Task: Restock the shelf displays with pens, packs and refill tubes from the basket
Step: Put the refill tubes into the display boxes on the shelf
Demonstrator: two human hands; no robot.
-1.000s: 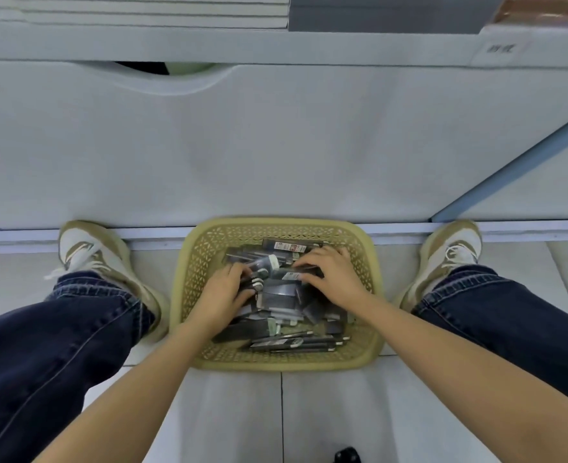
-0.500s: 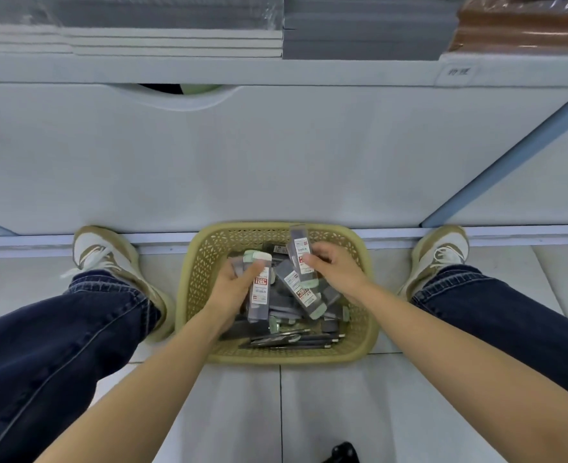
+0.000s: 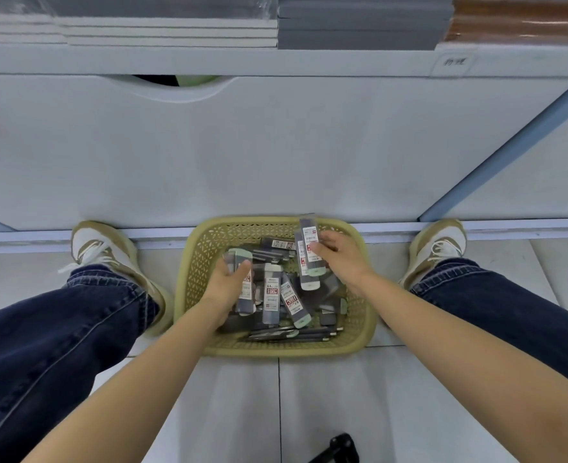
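A yellow-green plastic basket (image 3: 198, 262) stands on the floor between my feet, filled with dark refill tubes with pale green caps and several black pens (image 3: 289, 334) along its near side. My left hand (image 3: 227, 284) grips refill tubes (image 3: 246, 292) over the basket's left half. My right hand (image 3: 337, 259) grips a small bundle of refill tubes (image 3: 309, 259), lifted above the basket's far right part. More tubes (image 3: 272, 295) stand or lean loose between the two hands.
A white cabinet front (image 3: 276, 145) with a curved cut-out handle rises right behind the basket. Above it a shelf edge (image 3: 209, 60) carries stacked grey, white and brown notebooks. My shoes (image 3: 102, 252) flank the basket. A black object (image 3: 339, 449) lies on the tiles nearby.
Both hands have risen out of the pile, each with refill tubes taken up. The right hand's bundle has moved up and right; the view has tilted upward a little.
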